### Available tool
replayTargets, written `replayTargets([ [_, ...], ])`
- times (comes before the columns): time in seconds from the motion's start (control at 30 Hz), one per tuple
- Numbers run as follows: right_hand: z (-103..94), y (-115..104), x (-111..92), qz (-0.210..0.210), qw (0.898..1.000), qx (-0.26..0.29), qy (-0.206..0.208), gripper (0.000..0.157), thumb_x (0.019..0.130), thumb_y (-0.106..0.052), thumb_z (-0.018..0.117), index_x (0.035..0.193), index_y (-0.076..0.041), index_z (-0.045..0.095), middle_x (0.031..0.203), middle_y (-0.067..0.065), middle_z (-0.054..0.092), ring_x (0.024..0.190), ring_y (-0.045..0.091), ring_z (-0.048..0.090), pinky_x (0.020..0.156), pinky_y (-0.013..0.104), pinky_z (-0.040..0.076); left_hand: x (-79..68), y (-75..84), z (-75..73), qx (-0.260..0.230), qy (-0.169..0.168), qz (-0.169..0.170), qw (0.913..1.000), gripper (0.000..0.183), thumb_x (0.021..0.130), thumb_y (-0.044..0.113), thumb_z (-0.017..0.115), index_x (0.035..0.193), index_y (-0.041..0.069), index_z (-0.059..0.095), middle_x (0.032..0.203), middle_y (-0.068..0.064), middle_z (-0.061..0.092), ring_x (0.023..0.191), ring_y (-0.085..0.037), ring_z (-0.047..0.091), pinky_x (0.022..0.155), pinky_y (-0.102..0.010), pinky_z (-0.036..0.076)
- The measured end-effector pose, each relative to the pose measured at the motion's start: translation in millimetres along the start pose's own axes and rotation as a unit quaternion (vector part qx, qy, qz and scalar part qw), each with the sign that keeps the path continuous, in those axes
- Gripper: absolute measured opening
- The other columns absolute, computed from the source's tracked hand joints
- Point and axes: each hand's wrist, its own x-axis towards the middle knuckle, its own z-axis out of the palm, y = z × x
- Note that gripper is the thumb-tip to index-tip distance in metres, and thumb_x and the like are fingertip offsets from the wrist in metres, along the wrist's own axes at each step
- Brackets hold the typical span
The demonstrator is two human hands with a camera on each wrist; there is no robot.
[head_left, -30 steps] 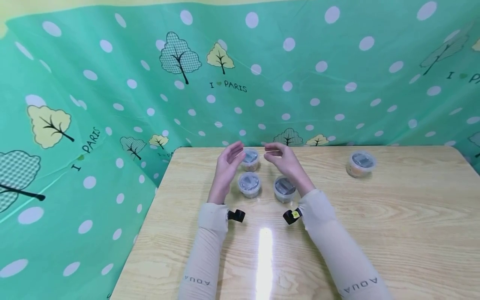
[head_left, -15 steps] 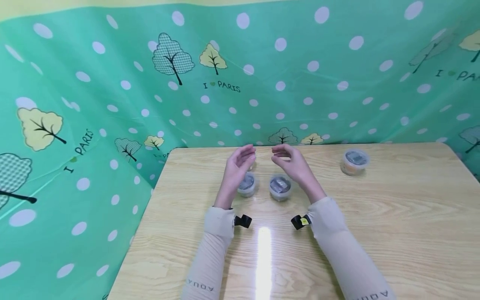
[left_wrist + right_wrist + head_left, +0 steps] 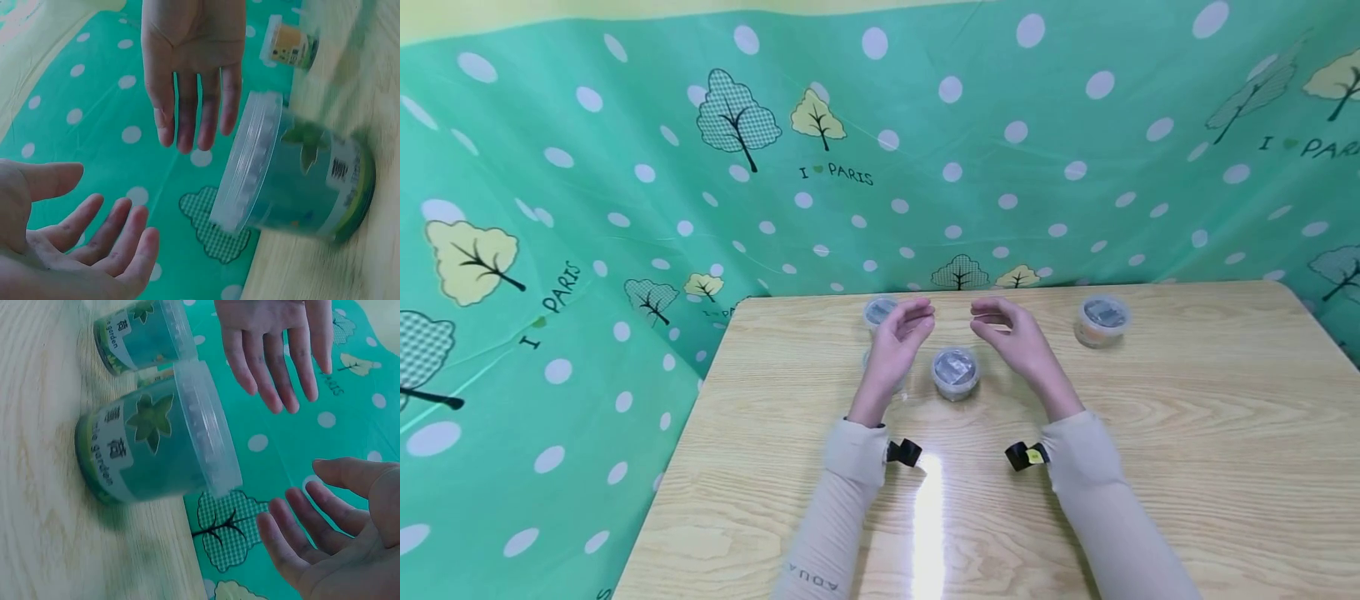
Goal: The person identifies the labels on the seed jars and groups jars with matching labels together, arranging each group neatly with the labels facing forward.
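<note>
In the head view my left hand [image 3: 897,346] and right hand [image 3: 1021,340] hover above the table, palms facing each other with a gap between them. Both have relaxed, slightly bent fingers and hold nothing. Below and between them stands a lidded plastic tub [image 3: 955,372], teal with a mint-leaf label in the left wrist view [image 3: 306,169]. A second tub [image 3: 878,311] stands at the back, just left of the left hand. Another tub [image 3: 867,358] is mostly hidden behind that hand. The right wrist view shows two mint-labelled tubs, the nearer tub [image 3: 150,434] larger in view.
Farther right near the back edge stands a lidded tub [image 3: 1102,321] with orange contents. The pale wooden table [image 3: 1187,467] meets a green dotted cloth [image 3: 1060,100] at the back and left. A bright light reflection crosses the table's front.
Both hands have moved to the right together, keeping a gap between them. The view has turned slightly right. The tubs have stayed in place on the table.
</note>
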Motion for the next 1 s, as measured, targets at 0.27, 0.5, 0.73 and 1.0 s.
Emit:
replayTargets([
  [0.27, -16.8, 8, -13, -0.005, 1.000, -0.007, 0.012, 0.046, 0.099, -0.021, 0.062, 0.139, 0.001, 0.051, 0.139, 0.019, 0.054, 0.129, 0.035, 0.051, 0.113, 0.049, 0.040, -2.9, 2.3, 21.4, -0.008, -0.024, -0.028, 0.9993, 0.039, 0.099, 0.012, 0.060, 0.136, 0.000, 0.053, 0.133, -0.021, 0.059, 0.123, -0.030, 0.057, 0.108, -0.037, 0.046],
  [0.5, -32.3, 18, -21, 0.007, 0.999, -0.022, 0.030, 0.048, 0.099, -0.028, 0.061, 0.139, -0.003, 0.052, 0.140, 0.017, 0.054, 0.130, 0.034, 0.051, 0.114, 0.052, 0.038, -6.8, 1.1, 41.0, -0.019, -0.040, -0.037, 0.9984, 0.038, 0.099, 0.014, 0.061, 0.135, 0.003, 0.055, 0.133, -0.018, 0.060, 0.123, -0.027, 0.057, 0.106, -0.033, 0.048],
  [0.73, -45.6, 24, -30, 0.011, 0.999, -0.014, 0.038, 0.048, 0.101, -0.025, 0.059, 0.142, -0.001, 0.049, 0.142, 0.019, 0.053, 0.132, 0.035, 0.049, 0.114, 0.052, 0.038, -11.2, -1.2, 58.2, -0.031, -0.051, -0.041, 0.9974, 0.038, 0.099, 0.015, 0.060, 0.135, 0.003, 0.055, 0.131, -0.015, 0.061, 0.121, -0.024, 0.058, 0.104, -0.031, 0.048],
  [1.0, -57.2, 28, -38, 0.023, 0.998, -0.011, 0.050, 0.050, 0.102, -0.027, 0.057, 0.143, 0.000, 0.047, 0.144, 0.019, 0.051, 0.132, 0.035, 0.047, 0.111, 0.053, 0.039, -11.4, -2.4, 80.0, -0.045, -0.065, -0.039, 0.9961, 0.038, 0.099, 0.016, 0.060, 0.134, 0.002, 0.056, 0.131, -0.016, 0.061, 0.120, -0.023, 0.059, 0.103, -0.029, 0.049],
])
